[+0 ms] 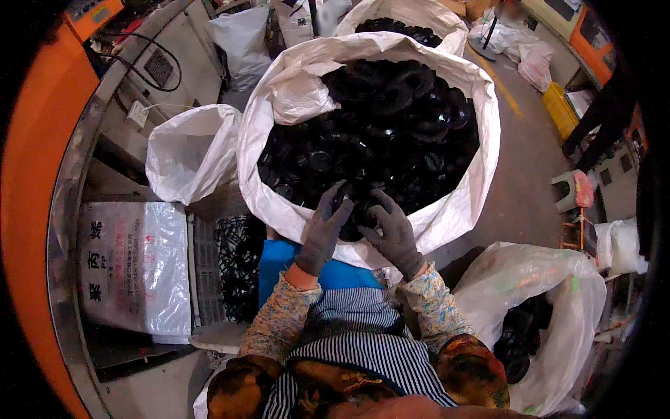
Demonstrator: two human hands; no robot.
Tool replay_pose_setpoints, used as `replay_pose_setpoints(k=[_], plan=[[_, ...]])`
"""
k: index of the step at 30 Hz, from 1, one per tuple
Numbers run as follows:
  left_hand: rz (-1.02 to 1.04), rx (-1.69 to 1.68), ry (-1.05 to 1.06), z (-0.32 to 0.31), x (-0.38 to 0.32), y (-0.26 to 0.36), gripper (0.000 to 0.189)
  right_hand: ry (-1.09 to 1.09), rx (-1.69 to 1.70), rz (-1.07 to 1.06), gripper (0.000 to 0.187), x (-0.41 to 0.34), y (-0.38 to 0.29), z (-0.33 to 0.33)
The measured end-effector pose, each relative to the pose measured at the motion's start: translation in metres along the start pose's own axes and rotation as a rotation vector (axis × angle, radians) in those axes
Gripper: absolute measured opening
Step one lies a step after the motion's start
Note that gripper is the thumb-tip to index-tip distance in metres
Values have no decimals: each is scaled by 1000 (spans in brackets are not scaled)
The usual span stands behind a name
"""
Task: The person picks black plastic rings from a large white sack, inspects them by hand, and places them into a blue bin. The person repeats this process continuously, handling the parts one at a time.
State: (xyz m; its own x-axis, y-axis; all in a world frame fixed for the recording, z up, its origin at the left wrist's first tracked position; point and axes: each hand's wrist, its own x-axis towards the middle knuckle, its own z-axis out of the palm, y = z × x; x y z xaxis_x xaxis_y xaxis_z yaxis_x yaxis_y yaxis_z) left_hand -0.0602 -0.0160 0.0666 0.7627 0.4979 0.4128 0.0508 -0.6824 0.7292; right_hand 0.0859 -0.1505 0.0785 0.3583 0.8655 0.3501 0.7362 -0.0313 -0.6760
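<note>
Both my hands wear dark grey gloves and meet over the near rim of a large white woven sack (484, 173). Inside it is a heap of glossy black round plastic parts (366, 136), some ring-shaped. My left hand (328, 230) grips the left side of a black plastic part (352, 217) with thumb and fingers. My right hand (391, 230) curls its fingers on the part's right side. Its exact outline merges with the dark heap behind. A folded white flap (301, 97) of sack material lies over the heap's far left.
A smaller white sack (193, 152) stands left, above a printed white bag (136, 272) and a crate of thin black scraps (238, 267). At right, a clear plastic bag (555, 277) holds black parts. A person's dark-clothed legs (602, 115) show beyond a stool (565, 191).
</note>
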Motion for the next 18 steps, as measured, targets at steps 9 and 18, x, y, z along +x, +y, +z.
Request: replay_pose_setpoints(k=[9, 18], plan=[[-160, -478, -152, -16, -20, 41, 60, 27, -57, -200, 55, -29, -7, 6], [64, -402, -219, -20, -26, 46, 47, -4, -123, -358, 62, -32, -2, -3]])
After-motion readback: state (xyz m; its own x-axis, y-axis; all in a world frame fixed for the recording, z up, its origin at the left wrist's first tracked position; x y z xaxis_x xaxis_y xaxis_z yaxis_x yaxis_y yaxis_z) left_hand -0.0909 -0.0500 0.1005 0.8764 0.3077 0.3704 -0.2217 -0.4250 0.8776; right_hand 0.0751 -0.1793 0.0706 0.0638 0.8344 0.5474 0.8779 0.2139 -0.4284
